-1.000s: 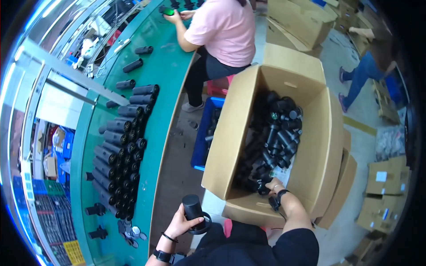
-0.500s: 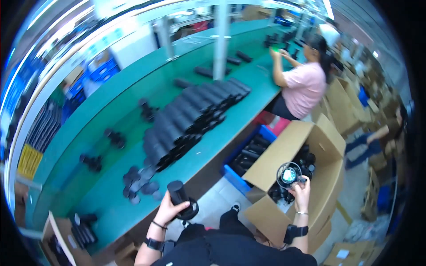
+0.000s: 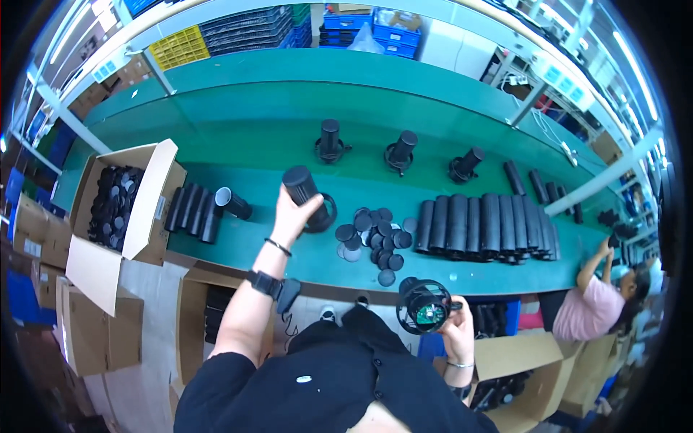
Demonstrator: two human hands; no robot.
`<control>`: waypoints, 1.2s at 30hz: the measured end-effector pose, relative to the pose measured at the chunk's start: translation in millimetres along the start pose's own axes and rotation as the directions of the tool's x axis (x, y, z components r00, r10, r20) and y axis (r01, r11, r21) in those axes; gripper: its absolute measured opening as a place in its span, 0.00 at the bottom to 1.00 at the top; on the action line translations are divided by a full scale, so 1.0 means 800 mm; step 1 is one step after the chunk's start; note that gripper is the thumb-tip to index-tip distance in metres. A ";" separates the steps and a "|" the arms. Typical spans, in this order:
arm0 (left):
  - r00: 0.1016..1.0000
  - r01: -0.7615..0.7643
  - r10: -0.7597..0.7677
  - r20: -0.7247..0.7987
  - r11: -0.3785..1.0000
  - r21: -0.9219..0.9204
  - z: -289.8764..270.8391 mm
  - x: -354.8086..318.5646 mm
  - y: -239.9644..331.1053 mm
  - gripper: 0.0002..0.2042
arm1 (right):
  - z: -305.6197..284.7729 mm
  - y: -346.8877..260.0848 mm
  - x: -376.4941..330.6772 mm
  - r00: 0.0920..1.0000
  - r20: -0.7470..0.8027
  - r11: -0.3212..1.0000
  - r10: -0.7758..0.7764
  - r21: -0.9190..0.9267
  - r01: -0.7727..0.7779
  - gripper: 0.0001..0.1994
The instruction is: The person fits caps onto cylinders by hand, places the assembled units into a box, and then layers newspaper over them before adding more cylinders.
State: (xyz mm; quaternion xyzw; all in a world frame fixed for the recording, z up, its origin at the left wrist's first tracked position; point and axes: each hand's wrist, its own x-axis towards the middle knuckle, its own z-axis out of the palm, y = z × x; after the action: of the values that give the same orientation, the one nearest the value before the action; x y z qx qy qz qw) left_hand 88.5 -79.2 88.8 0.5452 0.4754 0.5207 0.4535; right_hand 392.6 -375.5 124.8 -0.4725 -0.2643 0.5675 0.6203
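Observation:
My left hand (image 3: 289, 220) is closed round a black ribbed cylinder with a ring at its base (image 3: 300, 185), tilted above the green workbench (image 3: 267, 249). At the bench's front edge, my right hand (image 3: 458, 333) grips the side knob of a black ring-framed housing (image 3: 413, 297). A green circuit board (image 3: 431, 315) shows in that housing's open end. Between the hands lies a loose heap of flat black discs (image 3: 375, 234). Three similar ringed cylinders stand farther back, the nearest to my left hand being a black cylinder on a ring base (image 3: 330, 137).
Black tubes (image 3: 484, 224) lie stacked on the right of the bench. A carton of black discs (image 3: 166, 198) stands left, beside several tubes (image 3: 193, 213). An open carton (image 3: 509, 357) of black parts sits low right. A co-worker in pink (image 3: 592, 307) is at far right.
The view has swung from the right side to face the bench. My left hand has brought its cylinder over the bench. My right hand has carried its housing from above the carton to the bench edge.

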 end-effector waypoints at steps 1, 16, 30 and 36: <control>0.998 0.012 -0.013 -0.063 1.000 -0.013 -0.010 0.026 -0.018 0.30 | 0.000 0.003 0.012 1.000 0.008 0.999 0.023 -0.025 -0.023 0.23; 0.843 0.265 -0.063 -0.535 0.913 0.311 -0.096 0.304 -0.160 0.29 | 0.054 0.003 0.157 0.983 0.085 0.979 0.164 0.105 -0.172 0.21; 0.943 0.156 -0.033 -0.332 0.923 0.353 -0.149 0.426 -0.264 0.28 | 0.132 0.054 0.166 0.988 -0.079 0.985 0.132 0.124 -0.121 0.21; 0.926 0.227 -0.091 -0.366 0.909 0.349 -0.175 0.431 -0.284 0.31 | 0.169 0.072 0.157 0.996 -0.048 0.991 0.070 0.117 -0.064 0.20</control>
State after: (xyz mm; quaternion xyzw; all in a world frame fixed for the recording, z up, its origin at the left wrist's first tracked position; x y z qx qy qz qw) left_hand -60.3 293.2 -82.5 0.4835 0.6831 0.4644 0.2897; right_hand 277.0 -222.1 103.3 -0.4591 -0.1991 0.5897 0.6339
